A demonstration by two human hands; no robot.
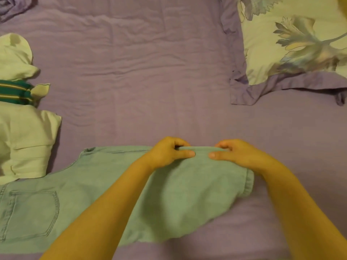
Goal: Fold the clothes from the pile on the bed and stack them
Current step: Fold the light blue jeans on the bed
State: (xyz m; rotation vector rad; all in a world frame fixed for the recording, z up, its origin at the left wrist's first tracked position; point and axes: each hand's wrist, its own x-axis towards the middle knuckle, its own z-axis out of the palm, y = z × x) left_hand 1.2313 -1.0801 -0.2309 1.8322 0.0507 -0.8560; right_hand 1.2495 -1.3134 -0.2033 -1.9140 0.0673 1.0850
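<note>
While the pale denim jeans (169,199) lie flat on the purple bedsheet (131,72) across the lower half of the frame, I pinch their far edge with both hands: my left hand (169,152) and my right hand (234,153) sit close together, thumbs on top, fingers curled under the fold. Gripping so near the middle, I judge the outer ends could sag and the fold come out crooked. At the left edge sits a cream garment (24,139) with a green striped piece (15,93) on it, probably my stack. A floral pillow (293,44) fills the upper right. Where the waistband runs off the frame's left edge is cut off, and the fingertips beneath the cloth are hidden.
</note>
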